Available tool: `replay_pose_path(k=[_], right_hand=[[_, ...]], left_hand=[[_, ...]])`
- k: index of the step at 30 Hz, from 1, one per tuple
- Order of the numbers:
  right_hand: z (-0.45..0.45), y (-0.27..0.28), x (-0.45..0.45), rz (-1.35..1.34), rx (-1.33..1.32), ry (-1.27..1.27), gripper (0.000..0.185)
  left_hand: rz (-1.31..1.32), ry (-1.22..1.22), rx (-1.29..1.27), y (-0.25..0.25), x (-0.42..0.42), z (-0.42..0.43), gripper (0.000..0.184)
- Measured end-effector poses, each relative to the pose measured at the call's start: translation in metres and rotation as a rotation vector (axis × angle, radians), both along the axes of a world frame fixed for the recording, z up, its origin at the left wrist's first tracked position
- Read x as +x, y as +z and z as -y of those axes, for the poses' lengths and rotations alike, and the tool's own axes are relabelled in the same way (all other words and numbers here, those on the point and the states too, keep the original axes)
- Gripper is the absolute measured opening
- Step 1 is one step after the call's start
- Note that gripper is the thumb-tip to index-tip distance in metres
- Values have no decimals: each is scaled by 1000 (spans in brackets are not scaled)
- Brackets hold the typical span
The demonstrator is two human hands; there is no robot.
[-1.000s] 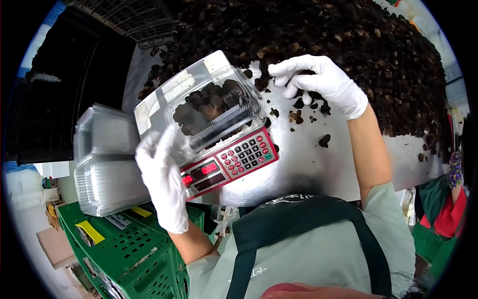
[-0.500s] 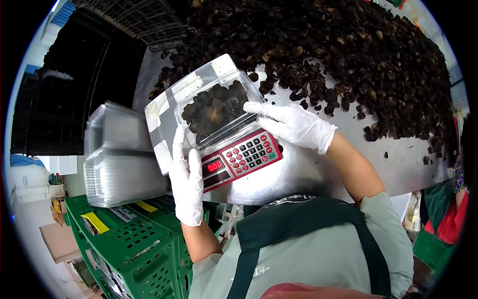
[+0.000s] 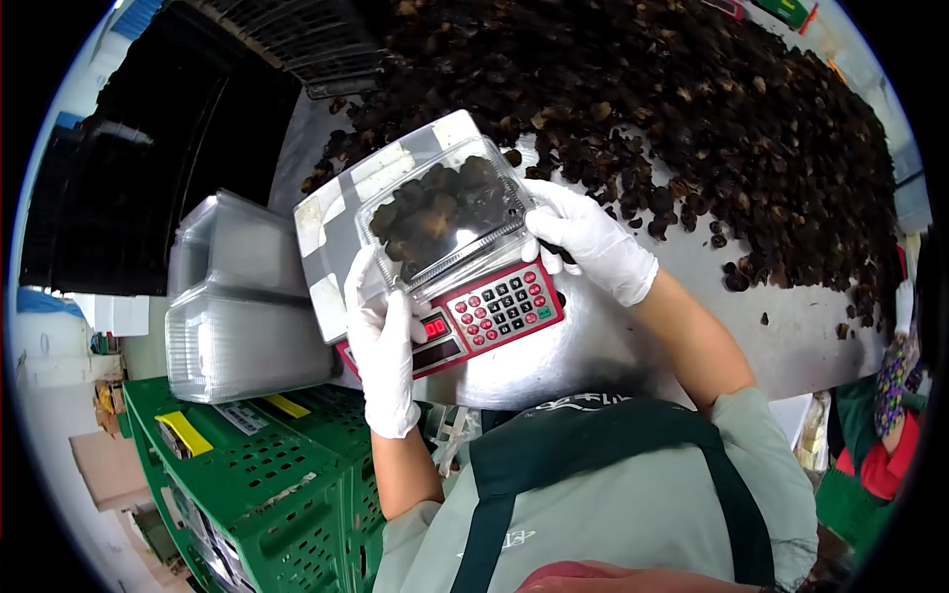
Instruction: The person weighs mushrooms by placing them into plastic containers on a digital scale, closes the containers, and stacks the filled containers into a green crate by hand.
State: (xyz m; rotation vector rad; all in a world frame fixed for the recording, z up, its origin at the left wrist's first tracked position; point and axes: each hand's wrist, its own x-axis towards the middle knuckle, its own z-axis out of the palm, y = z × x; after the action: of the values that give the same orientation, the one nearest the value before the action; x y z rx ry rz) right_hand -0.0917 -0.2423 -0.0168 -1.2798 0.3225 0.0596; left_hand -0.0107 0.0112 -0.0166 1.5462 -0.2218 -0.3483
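Note:
A clear plastic box (image 3: pixel 445 212) full of dark, ear-shaped mushrooms, which look like wood ear, is at the weighing scale (image 3: pixel 341 267). Whether it rests on the platform or is slightly raised, I cannot tell. White-gloved, my left hand (image 3: pixel 384 341) grips the box's near left corner, the thumb and fingers at its rim. At the right end my right hand (image 3: pixel 593 242), also gloved, has its fingers bent round the rim, with some fingertips hidden. Below the box is the red keypad panel (image 3: pixel 504 306), its lit display partly covered by my left hand.
Stacked clear plastic boxes (image 3: pixel 242 341) stand left of the scale. A large heap of dark mushrooms (image 3: pixel 643 89) spreads over the metal table (image 3: pixel 623 351). Green crates (image 3: pixel 257 465) are at lower left, a dark crate (image 3: pixel 306 44) at the back. Another person's arm (image 3: pixel 895 395) shows far right.
My right hand has gone from outstretched fingers on the box's edge to a bent grip at its right end. My left fingers have closed in on the near left corner.

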Motion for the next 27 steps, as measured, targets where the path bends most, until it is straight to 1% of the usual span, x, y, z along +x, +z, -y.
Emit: replay_pose_path(k=[3,5,6,7,8,9,11,12,13,14,15,17,18,19,20,21,23,24,25,26,27], right_hand=[[-2,4,2,-1,106,-29,51],[-8,10,-4,-22,35,-93,52],[-13,16,-10,10,87,-108,54],[-13,15,-18,62,25,-82,54],[-17,14,-27,76,20,-116,52],[-18,5,-36,92,-10,-142,52],[-31,16,-44,151,67,-202,53],[-37,22,-48,125,39,-253,53],[-35,32,-52,122,29,-192,53],[-34,36,-54,160,11,-134,54],[-36,40,-56,186,21,-112,55],[-45,48,-58,241,62,-35,59],[-52,52,-58,269,94,20,60],[-59,61,-58,247,51,157,63],[-66,70,-58,233,1,296,65],[-70,71,-56,240,19,447,66],[-91,87,-47,268,-71,617,66],[-104,94,-43,347,-27,674,67],[-116,99,-39,424,15,728,68],[-124,99,-38,427,101,755,67],[-125,99,-37,434,104,766,67]], left_hand=[[-159,75,-162,5,-4,7,62],[-138,15,-283,-9,-3,-2,67],[-127,24,-278,-7,-10,-3,68],[-107,40,-271,-4,-19,-4,69],[-90,79,-192,8,-32,-3,74],[-155,124,-243,19,-46,-2,77],[-187,101,-200,35,-70,-15,81],[-183,58,-193,40,-80,-23,85],[-142,-12,-187,52,-90,-33,92],[-31,-90,-119,56,-96,-51,97],[5,-49,-78,69,-102,-67,107],[72,34,8,93,-113,-99,133],[104,7,-110,98,-117,-119,126],[139,-25,-228,101,-123,-137,120],[61,-75,-284,107,-133,-143,123],[32,-52,-131,117,-146,-147,113],[-16,170,7,143,-166,-162,99],[74,300,-65,151,-177,-169,89],[216,443,-82,151,-184,-185,90],[290,585,-46,169,-199,-196,87],[452,738,83,181,-208,-217,76]])
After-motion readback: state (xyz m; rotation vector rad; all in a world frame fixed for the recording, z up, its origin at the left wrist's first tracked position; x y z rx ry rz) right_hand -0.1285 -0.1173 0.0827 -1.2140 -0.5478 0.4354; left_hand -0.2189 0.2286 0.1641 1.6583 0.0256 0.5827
